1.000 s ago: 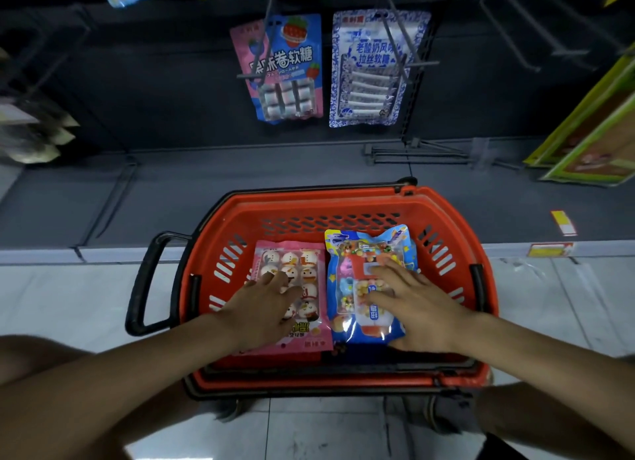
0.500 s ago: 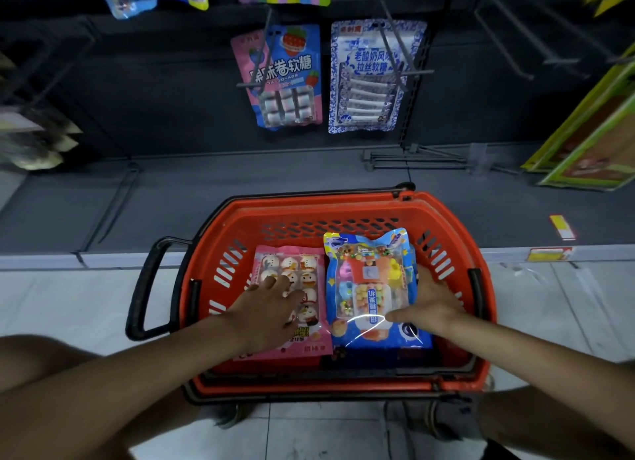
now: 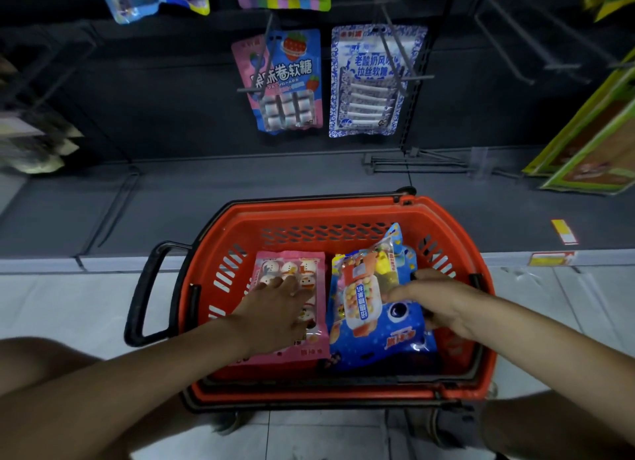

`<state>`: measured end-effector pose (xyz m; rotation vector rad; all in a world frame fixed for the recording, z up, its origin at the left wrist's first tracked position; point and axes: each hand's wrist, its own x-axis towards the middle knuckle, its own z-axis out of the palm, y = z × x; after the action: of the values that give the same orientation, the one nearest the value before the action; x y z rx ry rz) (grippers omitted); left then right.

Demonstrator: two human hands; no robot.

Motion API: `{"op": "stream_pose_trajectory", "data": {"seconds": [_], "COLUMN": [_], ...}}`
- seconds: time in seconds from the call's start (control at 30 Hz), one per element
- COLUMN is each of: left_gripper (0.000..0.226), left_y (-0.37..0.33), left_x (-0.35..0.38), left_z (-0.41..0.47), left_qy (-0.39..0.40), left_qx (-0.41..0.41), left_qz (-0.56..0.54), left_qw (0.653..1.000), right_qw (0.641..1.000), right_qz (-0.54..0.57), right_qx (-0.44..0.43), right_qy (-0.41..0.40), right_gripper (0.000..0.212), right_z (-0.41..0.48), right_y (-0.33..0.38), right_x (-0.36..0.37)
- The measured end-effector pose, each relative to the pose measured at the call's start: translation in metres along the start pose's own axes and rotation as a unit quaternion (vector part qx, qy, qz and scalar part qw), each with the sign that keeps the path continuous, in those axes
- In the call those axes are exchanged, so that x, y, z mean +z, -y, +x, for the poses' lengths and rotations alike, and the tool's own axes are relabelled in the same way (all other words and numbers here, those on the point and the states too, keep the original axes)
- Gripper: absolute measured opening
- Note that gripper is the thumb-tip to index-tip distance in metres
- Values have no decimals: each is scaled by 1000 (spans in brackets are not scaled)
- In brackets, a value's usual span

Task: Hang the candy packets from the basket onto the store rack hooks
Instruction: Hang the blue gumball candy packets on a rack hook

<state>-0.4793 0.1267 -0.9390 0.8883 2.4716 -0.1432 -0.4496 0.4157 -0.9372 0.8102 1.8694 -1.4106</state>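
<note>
so the left grip (image 3: pixel 278 308) is just lying flat, fingers straight, on the pink packet (image 3: pixel 292 263) in the red basket (image 3: pixel 343 209); right grip (image 3: pixel 436 298) pinches the blue packet (image 3: pixel 364 287) beside it by the right edge, that side tilted up

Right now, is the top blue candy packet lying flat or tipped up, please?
Tipped up: the right hand grips the top packet, tilted off the packet beneath.
</note>
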Motion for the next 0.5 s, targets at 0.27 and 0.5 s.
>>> {"op": "stream_pose_trajectory", "data": {"seconds": [0.27, 0.5], "left_gripper": [93, 119], "left_y": [-18, -30], "left_x": [-22, -39], "left_z": [4, 2], "left_qy": [-155, -209], "left_qx": [115, 167], "left_qz": [-71, -73], "left_qw": [979, 961], "right_qw": [988, 982], "right_qz": [141, 140], "right_qx": [-18, -28], "right_qy": [54, 122], "right_gripper": [37, 27], "right_z": [-48, -80], "right_y": [39, 50], "right_x": [-21, -25]}}
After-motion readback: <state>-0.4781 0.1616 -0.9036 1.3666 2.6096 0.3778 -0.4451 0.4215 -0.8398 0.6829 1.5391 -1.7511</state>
